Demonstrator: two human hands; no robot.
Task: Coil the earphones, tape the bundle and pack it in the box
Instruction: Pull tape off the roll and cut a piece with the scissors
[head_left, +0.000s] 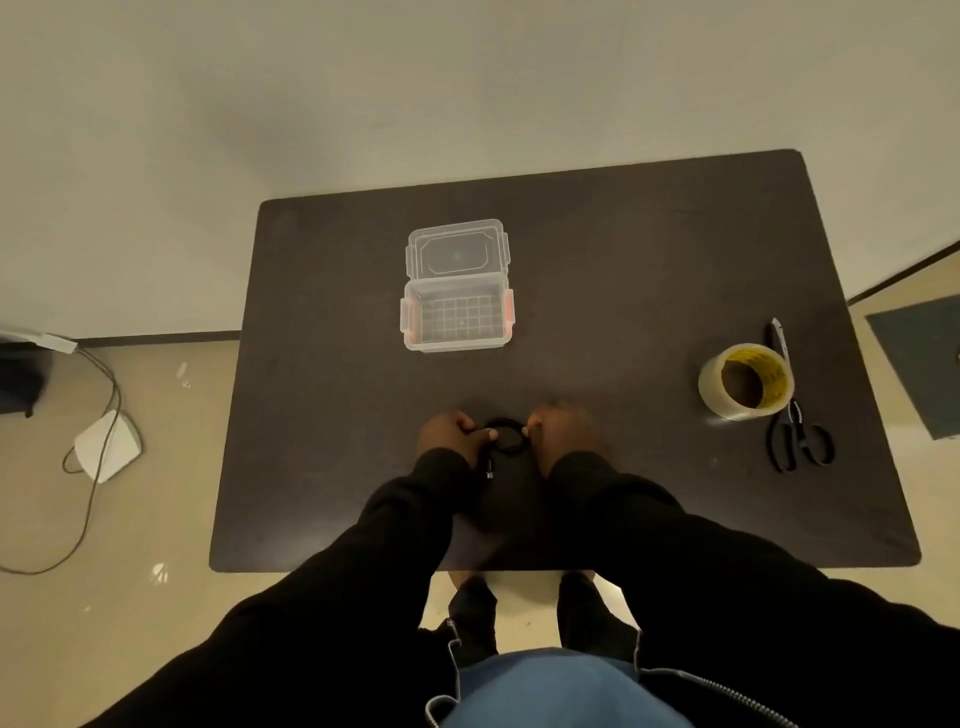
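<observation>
Dark table (623, 260) carries the work: near its front edge the left hand (449, 434) and right hand (563, 434) both pinch the black coiled earphones (506, 436) between them, the clear box (457, 319) standing open beyond, tape roll (745, 382) and scissors (795, 415) touching far right.

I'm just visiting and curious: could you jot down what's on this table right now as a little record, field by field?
surface: dark table
left hand: grip on the black earphones, by the near edge
right hand: grip on the same coil
coil: small loop between both hands, plug end dangling below
box: clear, empty, lid flipped open, past the hands
tape roll: at the right, untouched
scissors: black, beside the roll, closed
</observation>
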